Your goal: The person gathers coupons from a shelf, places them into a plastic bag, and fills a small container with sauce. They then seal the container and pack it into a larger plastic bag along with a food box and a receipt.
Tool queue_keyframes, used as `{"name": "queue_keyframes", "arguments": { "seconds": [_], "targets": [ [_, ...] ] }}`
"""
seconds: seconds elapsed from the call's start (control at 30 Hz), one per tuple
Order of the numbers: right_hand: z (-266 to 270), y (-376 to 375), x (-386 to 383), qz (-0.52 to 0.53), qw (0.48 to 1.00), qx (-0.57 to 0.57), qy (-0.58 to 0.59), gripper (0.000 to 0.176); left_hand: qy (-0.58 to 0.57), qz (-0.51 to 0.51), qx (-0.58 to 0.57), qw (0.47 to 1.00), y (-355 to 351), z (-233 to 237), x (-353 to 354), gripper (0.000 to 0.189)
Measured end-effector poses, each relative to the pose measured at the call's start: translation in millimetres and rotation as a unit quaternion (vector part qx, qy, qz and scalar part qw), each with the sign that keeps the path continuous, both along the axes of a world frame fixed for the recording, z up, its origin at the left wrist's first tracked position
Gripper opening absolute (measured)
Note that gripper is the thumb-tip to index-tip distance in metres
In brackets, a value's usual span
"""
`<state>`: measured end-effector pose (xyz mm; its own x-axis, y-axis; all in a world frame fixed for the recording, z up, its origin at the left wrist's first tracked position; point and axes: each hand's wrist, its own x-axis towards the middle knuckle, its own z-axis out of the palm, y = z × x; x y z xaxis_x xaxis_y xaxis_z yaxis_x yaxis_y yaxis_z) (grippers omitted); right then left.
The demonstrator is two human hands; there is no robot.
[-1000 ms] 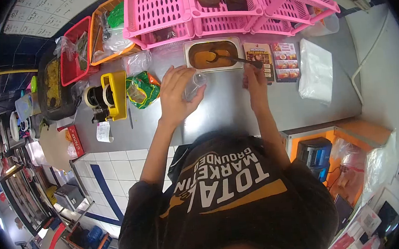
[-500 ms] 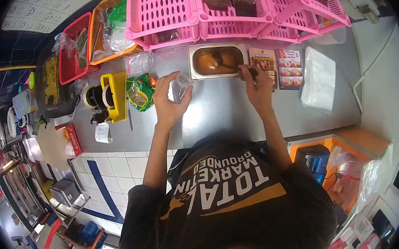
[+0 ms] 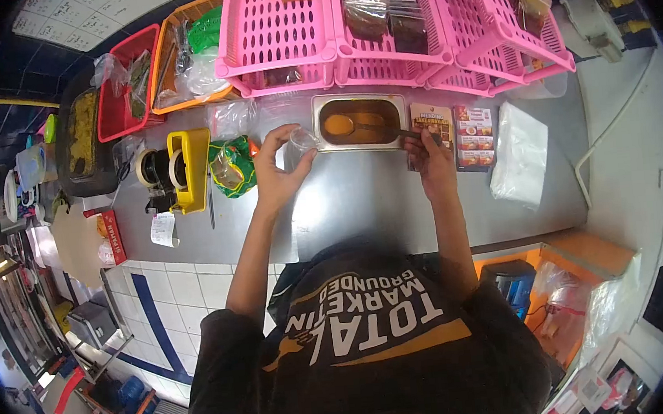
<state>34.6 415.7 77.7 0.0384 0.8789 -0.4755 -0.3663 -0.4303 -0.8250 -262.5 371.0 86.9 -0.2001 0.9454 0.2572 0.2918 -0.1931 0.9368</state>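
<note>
My left hand (image 3: 281, 172) is closed around a clear plastic bag (image 3: 300, 143), its mouth spread between thumb and fingers, just left of the metal tray. My right hand (image 3: 431, 155) grips the dark handle of a spoon (image 3: 364, 126) at the tray's right edge. The bowl of the spoon, filled with orange-brown sauce, is over the left part of the metal tray (image 3: 325, 146). More of that sauce (image 3: 378, 116) lies in the tray.
Pink baskets (image 3: 393, 59) with packets stand behind the tray. Printed cards (image 3: 474, 138) and a stack of clear bags (image 3: 518, 155) lie to the right. On the left are a yellow tape dispenser (image 3: 194, 172), a green packet (image 3: 231, 167) and red (image 3: 109, 120) and orange (image 3: 161, 60) baskets.
The spoon's bowl has come up into view with sauce in it, at the tray's left part. My left hand still holds the bag beside the tray. The camera view has shifted slightly.
</note>
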Motion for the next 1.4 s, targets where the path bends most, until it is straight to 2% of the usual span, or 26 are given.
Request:
{"name": "queue_keyframes", "arguments": {
  "seconds": [0.13,0.23,0.33,0.43,0.63,0.83,1.03,1.23,1.4],
  "targets": [
    [3,2,16,-0.023,0.997,0.018,0.076,0.034,-0.047,-0.008,0.008,0.999,14,1,6,0.047],
    [21,3,23,-0.052,0.993,0.037,0.096,0.033,-0.022,-0.012,0.023,0.999,23,-2,12,0.046],
    [45,7,30,-0.034,0.993,0.056,0.103,0.034,0.009,-0.014,0.047,0.999,31,3,20,0.046],
    [76,9,25,-0.038,0.992,0.085,0.08,0.035,-0.007,-0.01,0.06,0.998,39,4,30,0.047],
    [101,16,22,-0.011,0.987,0.141,0.07,0.032,-0.012,-0.026,0.048,0.998,47,9,37,0.048],
    [114,16,20,0.008,0.986,0.166,0.027,0.033,-0.077,-0.036,0.036,0.996,51,11,43,0.05],
    [129,15,15,0.007,0.979,0.196,-0.063,0.034,-0.05,-0.034,0.052,0.997,53,11,46,0.047],
    [142,10,13,0.018,0.97,0.21,-0.121,0.035,-0.084,-0.049,0.041,0.994,53,17,50,0.049],
    [148,5,9,0.037,0.949,0.266,-0.167,0.034,-0.095,-0.034,0.033,0.994,52,18,53,0.045]
  ]
}}
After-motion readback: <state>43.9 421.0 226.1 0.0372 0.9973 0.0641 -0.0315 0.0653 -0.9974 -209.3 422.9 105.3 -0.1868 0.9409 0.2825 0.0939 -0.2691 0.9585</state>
